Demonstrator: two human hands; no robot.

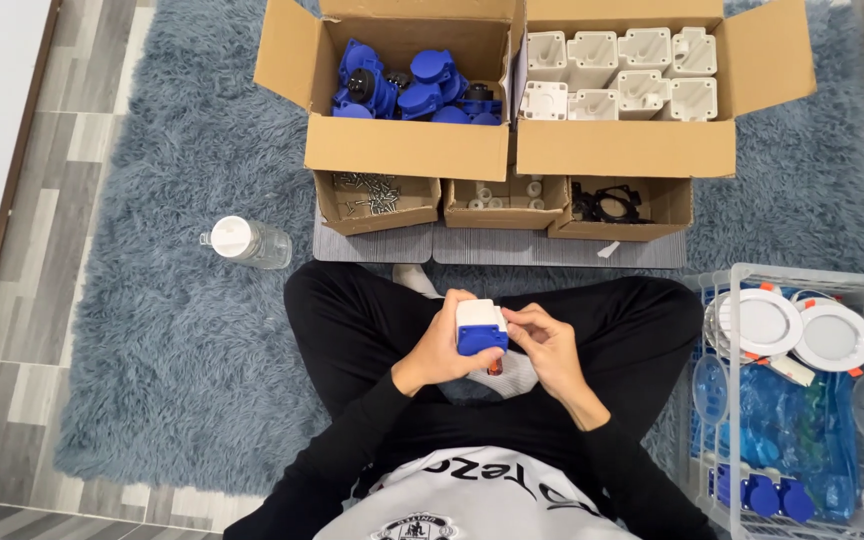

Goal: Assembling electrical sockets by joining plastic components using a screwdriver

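Beyond the white-and-blue socket unit stand two big cartons: one heaped with blue socket parts, the other packed with white housings; three small trays sit nearer, holding screws, white bits, black rings; the left hand is wrapped round the unit over the lap; right hand pinches its edge; a wire basket stands right of it, a clear bottle left.

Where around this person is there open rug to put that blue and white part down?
Bare rug lies on the person's left, below the plastic bottle and beside the knee. It is crowded ahead, where cardboard boxes stand edge to edge, and on the right, where the wire basket sits.
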